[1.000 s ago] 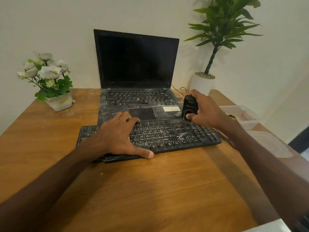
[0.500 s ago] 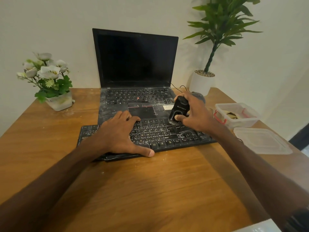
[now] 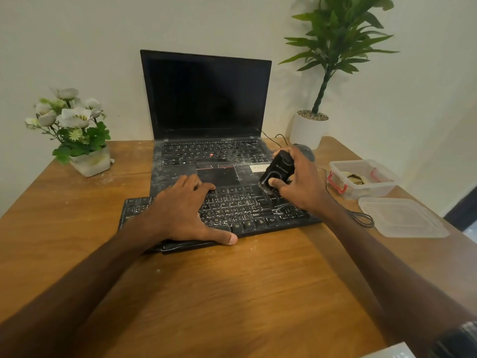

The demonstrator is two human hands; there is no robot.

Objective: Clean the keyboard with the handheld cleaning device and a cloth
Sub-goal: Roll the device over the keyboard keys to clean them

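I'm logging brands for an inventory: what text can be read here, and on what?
"Alt" and "Ctrl", faintly: bottom-row keys of the keyboard; other key legends too small.
White logo and word on the handheld cleaning device: too blurred to read.
Print on the white sticker on the laptop: unreadable.

Dusty black keyboard (image 3: 245, 210), black cleaning device (image 3: 278, 171) tilted at its far edge

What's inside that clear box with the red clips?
The clear box stands open, its lid lying beside it. Inside lies something pale and crumpled; what it is cannot be told, and anything beneath it is covered.
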